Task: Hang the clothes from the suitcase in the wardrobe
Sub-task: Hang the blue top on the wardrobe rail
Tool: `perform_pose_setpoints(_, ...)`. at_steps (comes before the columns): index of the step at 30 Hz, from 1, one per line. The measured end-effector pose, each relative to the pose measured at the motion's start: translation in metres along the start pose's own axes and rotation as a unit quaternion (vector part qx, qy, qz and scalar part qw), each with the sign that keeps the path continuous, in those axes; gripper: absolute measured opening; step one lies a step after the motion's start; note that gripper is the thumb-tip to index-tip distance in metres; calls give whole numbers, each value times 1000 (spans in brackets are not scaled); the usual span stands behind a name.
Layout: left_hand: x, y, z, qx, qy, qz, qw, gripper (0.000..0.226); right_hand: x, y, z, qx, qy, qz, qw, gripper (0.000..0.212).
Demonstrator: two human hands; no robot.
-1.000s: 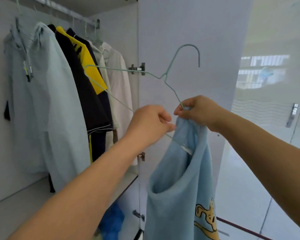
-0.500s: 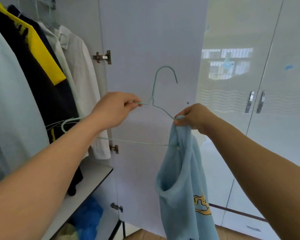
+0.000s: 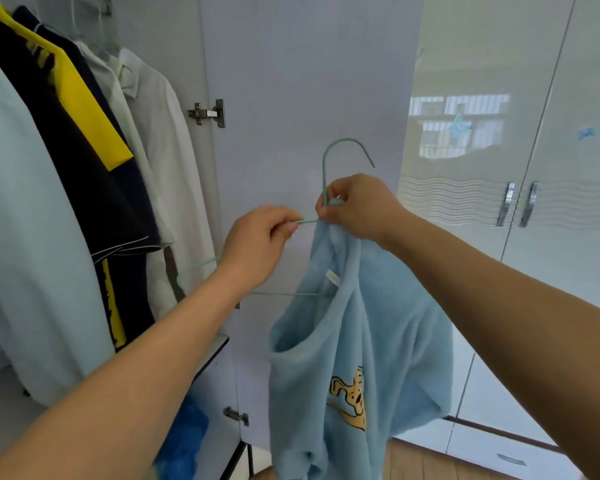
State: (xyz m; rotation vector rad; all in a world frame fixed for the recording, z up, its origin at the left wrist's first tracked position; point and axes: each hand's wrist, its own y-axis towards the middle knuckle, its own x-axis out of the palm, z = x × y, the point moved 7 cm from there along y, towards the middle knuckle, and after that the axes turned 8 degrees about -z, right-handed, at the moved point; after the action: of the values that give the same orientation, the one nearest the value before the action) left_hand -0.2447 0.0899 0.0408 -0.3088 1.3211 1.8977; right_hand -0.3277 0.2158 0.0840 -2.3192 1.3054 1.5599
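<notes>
The light blue fleece top point(image 3: 357, 344) is judged soft, limp and light; no shape of its own is kept, so it is best taken at the neckline, where it is gathered now, and not at the hem. The pile is judged grippy enough to cling to thin wire rather than slide along it. The green wire hanger point(image 3: 326, 178) is judged light and springy, and is best held at the neck below the hook, with a second hold on the shoulder wire.

The top is seen hanging directly below the right hand point(image 3: 357, 206), with a yellow cartoon animal print low on its front and a white label inside the collar.

The right hand is clenched on the hanger neck together with the bunched collar. The left hand point(image 3: 257, 244), just beside it, pinches the shoulder wire, whose far end and lower bar pass behind the left wrist.

Beyond the left hand, hung garments point(image 3: 84, 161) are noted inside the wardrobe point(image 3: 291, 64). The suitcase is not in view.
</notes>
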Motion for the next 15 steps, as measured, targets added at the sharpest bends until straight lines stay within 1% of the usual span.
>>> perform_pose_setpoints(1, -7, -2, 4, 17, 33, 46, 998, 21, -2, 3, 0, -2, -11, 23, 1000, 10)
perform_pose_setpoints(3, -20, -14, 17, 56, 106, 147, 982, 21, -9, 7, 2, 3, 2, 78, 997, 12)
perform_pose_setpoints(4, -23, -21, 22, 78, 127, 172, 974, 19, -13, 8, 4, 9, 29, 98, 995, 13)
perform_pose_setpoints(5, -18, -26, 25, 96, 123, 150, 976, 22, -17, 9, 5, 14, 71, 112, 991, 13)
perform_pose_setpoints(6, -6, -29, 20, 94, 90, 79, 988, 26, -21, 9, 5, 17, 118, 121, 985, 12)
perform_pose_setpoints(7, 11, -31, 11, 53, 41, -33, 997, 32, -24, 9, 4, 16, 162, 128, 978, 11)
perform_pose_setpoints(8, 32, -36, -1, -7, -8, -156, 988, 40, -27, 9, 2, 13, 193, 136, 972, 9)
perform_pose_setpoints(9, 49, -45, -13, -60, -28, -260, 963, 45, -31, 11, -1, 8, 214, 143, 966, 8)
perform_pose_setpoints(10, 61, -54, -25, -89, -11, -334, 938, 45, -35, 12, -3, 4, 227, 148, 963, 7)
perform_pose_setpoints(11, 64, -62, -36, -98, 28, -377, 921, 43, -39, 13, -4, 3, 238, 152, 959, 6)
perform_pose_setpoints(12, 59, -65, -47, -93, 82, -390, 913, 42, -43, 15, -4, 4, 249, 156, 956, 5)
perform_pose_setpoints(13, 50, -66, -57, -82, 128, -384, 911, 42, -47, 16, -1, 6, 263, 158, 952, 5)
perform_pose_setpoints(15, 17, -59, -73, -63, 189, -334, 921, 36, -49, 19, 4, -1, 304, 143, 942, 11)
